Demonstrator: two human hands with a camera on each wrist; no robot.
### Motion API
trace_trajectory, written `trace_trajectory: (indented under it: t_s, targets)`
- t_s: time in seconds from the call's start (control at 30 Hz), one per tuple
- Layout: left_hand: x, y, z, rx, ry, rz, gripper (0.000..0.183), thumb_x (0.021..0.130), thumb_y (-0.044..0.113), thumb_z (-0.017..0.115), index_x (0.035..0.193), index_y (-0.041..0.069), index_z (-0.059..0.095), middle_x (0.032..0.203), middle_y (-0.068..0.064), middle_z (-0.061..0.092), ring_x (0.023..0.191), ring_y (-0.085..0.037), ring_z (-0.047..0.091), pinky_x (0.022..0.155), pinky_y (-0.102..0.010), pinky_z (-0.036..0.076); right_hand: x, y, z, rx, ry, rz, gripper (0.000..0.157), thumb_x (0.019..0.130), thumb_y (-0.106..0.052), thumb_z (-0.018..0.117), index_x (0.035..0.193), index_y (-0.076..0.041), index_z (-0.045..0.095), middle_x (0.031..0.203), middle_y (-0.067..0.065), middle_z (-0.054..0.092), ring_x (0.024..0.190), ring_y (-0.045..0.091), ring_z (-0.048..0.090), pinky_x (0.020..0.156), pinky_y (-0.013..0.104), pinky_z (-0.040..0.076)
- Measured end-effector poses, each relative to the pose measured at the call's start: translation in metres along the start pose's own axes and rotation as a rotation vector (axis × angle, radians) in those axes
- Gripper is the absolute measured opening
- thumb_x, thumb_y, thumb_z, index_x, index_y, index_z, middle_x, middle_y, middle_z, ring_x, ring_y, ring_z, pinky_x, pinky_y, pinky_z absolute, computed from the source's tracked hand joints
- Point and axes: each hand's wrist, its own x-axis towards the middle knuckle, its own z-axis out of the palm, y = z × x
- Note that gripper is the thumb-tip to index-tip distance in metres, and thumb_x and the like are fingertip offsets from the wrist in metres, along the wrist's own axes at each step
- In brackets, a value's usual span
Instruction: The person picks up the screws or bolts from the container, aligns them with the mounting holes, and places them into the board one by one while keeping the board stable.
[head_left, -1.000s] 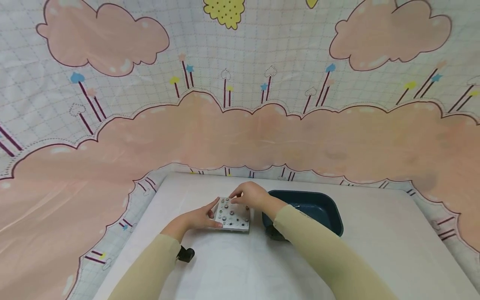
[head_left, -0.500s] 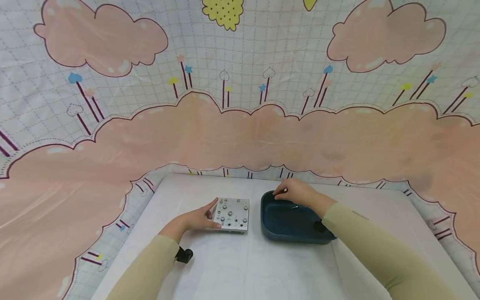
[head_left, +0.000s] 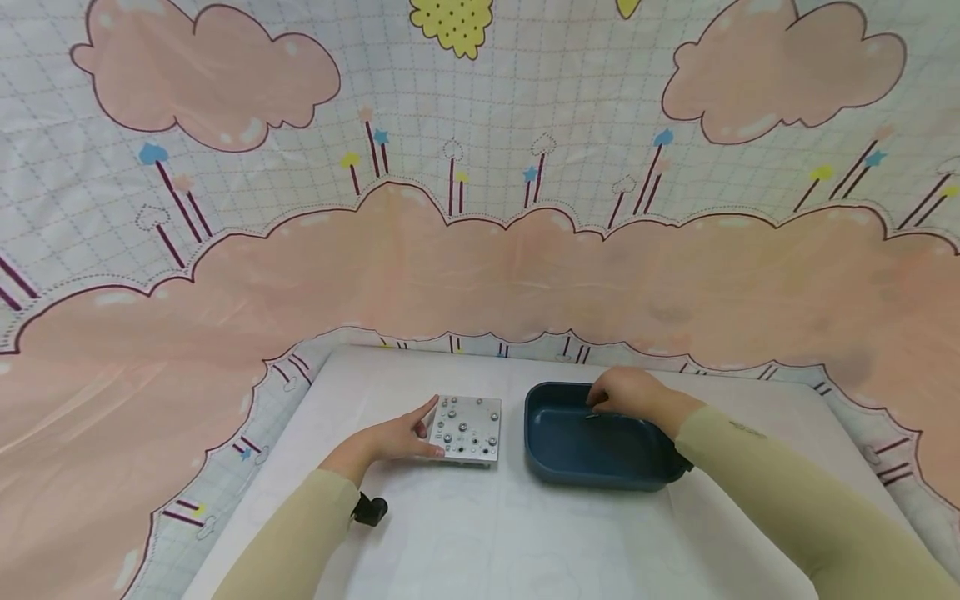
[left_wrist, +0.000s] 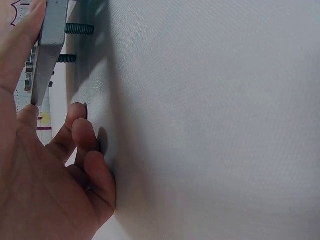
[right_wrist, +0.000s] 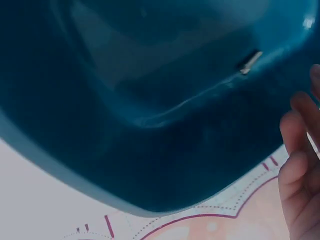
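Observation:
My left hand (head_left: 397, 437) grips the left edge of a silver metal plate (head_left: 474, 421) between thumb and forefinger. Several bolts stand in the plate's top face. In the left wrist view, threaded bolt ends (left_wrist: 80, 29) stick out beneath it, and the other fingers (left_wrist: 100, 172) curl loosely under the plate's level. My right hand (head_left: 636, 393) reaches over the far rim of a dark blue tray (head_left: 577, 454), its fingers bent. A small metal screw (right_wrist: 251, 62) lies on the tray floor, apart from the fingers (right_wrist: 294, 131) in the right wrist view; nothing shows between them.
A white cloth (head_left: 465, 542) covers the table. The tray stands just right of the plate, with a gap between them. Behind rises a patterned curtain (head_left: 525, 275) with clouds. A black wrist camera (head_left: 370, 509) sits under the left wrist.
My right hand has left the plate, moved right to the tray's far left corner, then shifted further right and down toward the screw. My left hand has stayed on the plate.

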Motion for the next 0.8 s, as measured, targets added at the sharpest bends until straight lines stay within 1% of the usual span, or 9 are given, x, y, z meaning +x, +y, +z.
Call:
trace_trajectory:
  t_s: [0.1,0.23,0.33,0.43,0.6,0.7,0.8]
  targets:
    - [0.0,0.0,0.0,-0.009,0.005,-0.001,0.112,0.076,0.047,0.084,0.161,0.028,0.014,0.108,-0.004,0.049,0.098,-0.024,0.047,0.093,-0.046,0.036,0.003,0.004,0.005,-0.073,-0.007,-0.016,0.011,0.087,-0.017,0.077,0.096,-0.013,0.078,0.09,-0.005,0.07,0.08,0.011,0.063,0.077,0.035,0.053]
    - [0.0,-0.001,0.001,-0.015,0.003,-0.009,0.112,0.075,0.049,0.084,0.16,0.029,0.014,0.108,-0.004,0.049,0.099,-0.023,0.047,0.093,-0.046,0.037,0.005,0.008,0.013,-0.174,-0.016,-0.069,0.009,0.085,-0.018,0.079,0.093,-0.013,0.077,0.088,-0.004,0.07,0.08,0.014,0.063,0.077,0.036,0.053]
    - [0.0,-0.002,0.001,-0.018,-0.004,-0.011,0.113,0.074,0.049,0.084,0.16,0.029,0.015,0.108,-0.004,0.049,0.098,-0.023,0.047,0.092,-0.046,0.037,0.005,0.007,0.017,-0.214,-0.018,-0.106,0.009,0.084,-0.016,0.079,0.09,-0.011,0.076,0.084,-0.002,0.068,0.077,0.016,0.063,0.074,0.036,0.053]
    - [0.0,-0.001,0.001,-0.024,-0.008,-0.01,0.113,0.074,0.048,0.085,0.16,0.029,0.015,0.108,-0.004,0.049,0.098,-0.023,0.047,0.092,-0.045,0.037,0.006,0.006,0.02,-0.252,-0.011,-0.121,0.009,0.082,-0.015,0.08,0.088,-0.011,0.074,0.079,-0.001,0.065,0.074,0.017,0.061,0.071,0.036,0.052]
    - [0.001,0.0,-0.001,-0.025,-0.014,-0.015,0.114,0.074,0.05,0.084,0.161,0.029,0.014,0.109,-0.004,0.048,0.1,-0.024,0.047,0.092,-0.045,0.036,0.013,0.005,0.025,-0.294,-0.04,-0.056,0.01,0.081,-0.016,0.081,0.081,-0.013,0.071,0.076,-0.002,0.061,0.072,0.017,0.059,0.069,0.036,0.051]
    - [0.002,-0.002,-0.002,-0.034,-0.022,-0.017,0.114,0.075,0.048,0.084,0.161,0.028,0.013,0.11,-0.005,0.048,0.1,-0.024,0.047,0.093,-0.045,0.036,0.018,0.003,0.027,-0.288,-0.07,0.009,0.014,0.081,-0.017,0.081,0.076,-0.014,0.069,0.074,-0.002,0.06,0.068,0.015,0.056,0.066,0.036,0.051]
    - [0.002,-0.002,-0.002,-0.046,-0.023,-0.015,0.113,0.075,0.046,0.084,0.161,0.027,0.012,0.11,-0.006,0.048,0.1,-0.024,0.046,0.091,-0.044,0.036,0.021,0.002,0.029,-0.278,-0.077,0.044,0.017,0.082,-0.016,0.08,0.073,-0.014,0.066,0.072,-0.002,0.059,0.065,0.014,0.054,0.064,0.037,0.051]
